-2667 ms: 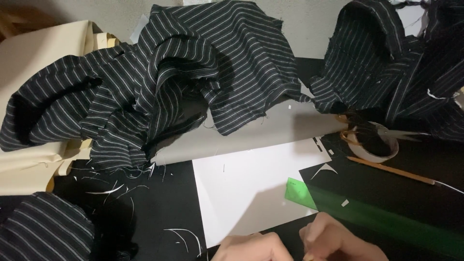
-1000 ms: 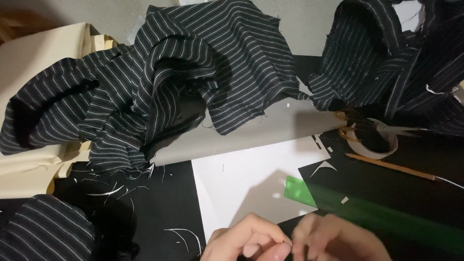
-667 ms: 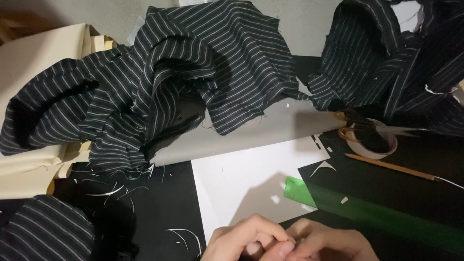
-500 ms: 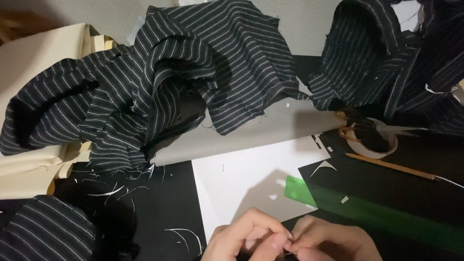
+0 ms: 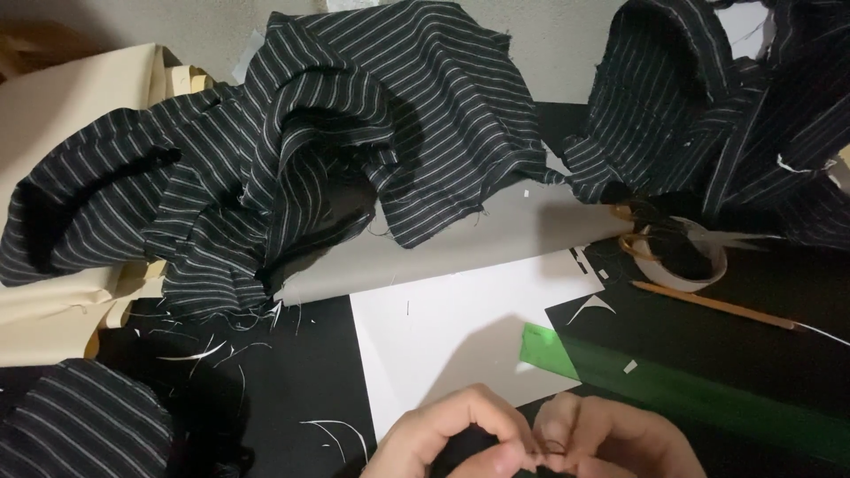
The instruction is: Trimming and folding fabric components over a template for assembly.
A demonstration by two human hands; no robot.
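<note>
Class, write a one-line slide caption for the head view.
Left hand and right hand meet fingertip to fingertip over white paper, beside a green ruler and heaped black striped fabric.

left hand [image 5: 447, 438]: I see only knuckles and bent fingers; the bottom edge cuts off the wrist and palm.
right hand [image 5: 611, 438]: cut off by the same edge, just right of the left hand.
pinched thing: something dark and tiny between the fingertips where the hands meet; I cannot tell what it is.
green ruler [image 5: 682, 394]: its near end passes behind the right hand, its far end leaves at the right edge.
striped bundle [image 5: 80, 420]: left of the left hand, cropped by the corner.
tape roll [image 5: 699, 265]: partly under striped cloth.
</note>
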